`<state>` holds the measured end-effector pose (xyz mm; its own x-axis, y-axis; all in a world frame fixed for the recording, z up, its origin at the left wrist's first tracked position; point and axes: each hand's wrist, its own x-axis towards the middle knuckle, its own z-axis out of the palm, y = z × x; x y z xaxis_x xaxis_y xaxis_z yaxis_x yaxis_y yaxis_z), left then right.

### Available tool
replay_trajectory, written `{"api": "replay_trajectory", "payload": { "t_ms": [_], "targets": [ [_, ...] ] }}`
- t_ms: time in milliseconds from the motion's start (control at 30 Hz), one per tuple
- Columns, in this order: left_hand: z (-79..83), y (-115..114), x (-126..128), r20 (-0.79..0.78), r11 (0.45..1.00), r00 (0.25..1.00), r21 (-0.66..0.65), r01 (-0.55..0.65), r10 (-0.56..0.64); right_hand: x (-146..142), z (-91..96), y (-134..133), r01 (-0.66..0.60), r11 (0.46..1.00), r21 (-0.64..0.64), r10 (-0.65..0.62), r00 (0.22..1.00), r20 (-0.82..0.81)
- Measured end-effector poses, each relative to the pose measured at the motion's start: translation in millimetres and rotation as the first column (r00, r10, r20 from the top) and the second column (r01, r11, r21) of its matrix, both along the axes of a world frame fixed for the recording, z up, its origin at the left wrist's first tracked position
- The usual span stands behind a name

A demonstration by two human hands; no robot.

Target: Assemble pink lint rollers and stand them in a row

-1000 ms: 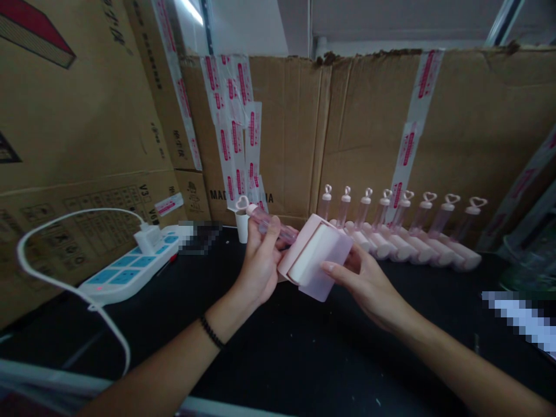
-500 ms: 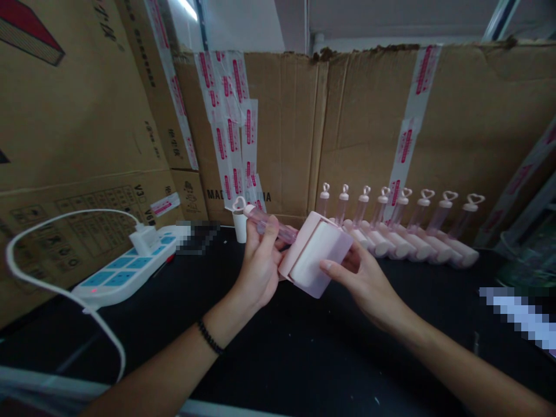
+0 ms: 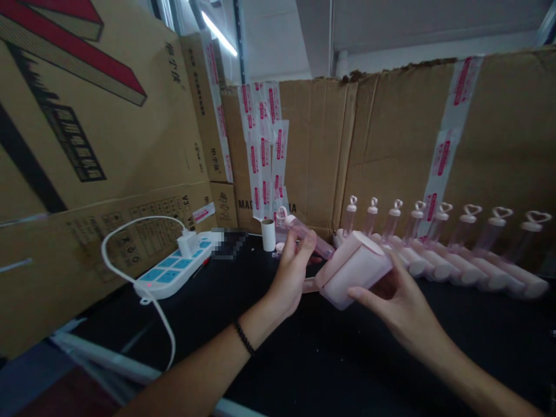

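Observation:
Both hands hold one pink lint roller point(image 3: 354, 272) above the black table. My left hand point(image 3: 289, 278) is closed round its see-through pink handle point(image 3: 319, 240), which ends in a heart-shaped loop at the upper left. My right hand point(image 3: 397, 295) grips the wide roller head from the right, thumb across its front and fingers hidden behind. A seam runs along the cover of the head. Below my left hand a small flat pink piece point(image 3: 310, 285) sticks out; what it joins is hidden. Several similar lint rollers point(image 3: 460, 266) stand in a row at the right, handles up.
A white tube point(image 3: 268, 234) stands at the back, beside small pink parts point(image 3: 279, 248). On the left lies a white power strip point(image 3: 174, 269) with a plugged-in charger point(image 3: 187, 242) and a looping cable. Cardboard walls point(image 3: 313, 145) enclose the back and left.
The view has shifted left, so things appear further right. The roller head has turned in my hands: the gap showing the white roll has closed to a thin seam. Both hands keep their hold.

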<state>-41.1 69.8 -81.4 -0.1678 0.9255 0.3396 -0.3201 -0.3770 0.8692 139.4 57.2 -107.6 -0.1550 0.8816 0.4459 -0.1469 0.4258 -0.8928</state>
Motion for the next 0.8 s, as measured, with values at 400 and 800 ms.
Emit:
{"api": "replay_trajectory", "payload": {
  "t_ms": [400,800],
  "targets": [
    [19.3,-2,-12,-0.126,0.984,0.976,-0.039,0.172,-0.176,17,2.4,15,-0.031,0.897,0.441,-0.173,0.893,0.416],
    [53.6,71,-29,-0.449,0.994,0.888,0.084,-0.071,0.101,69,53.5,28,0.054,0.951,0.304,-0.056,0.998,-0.002]
  ]
}}
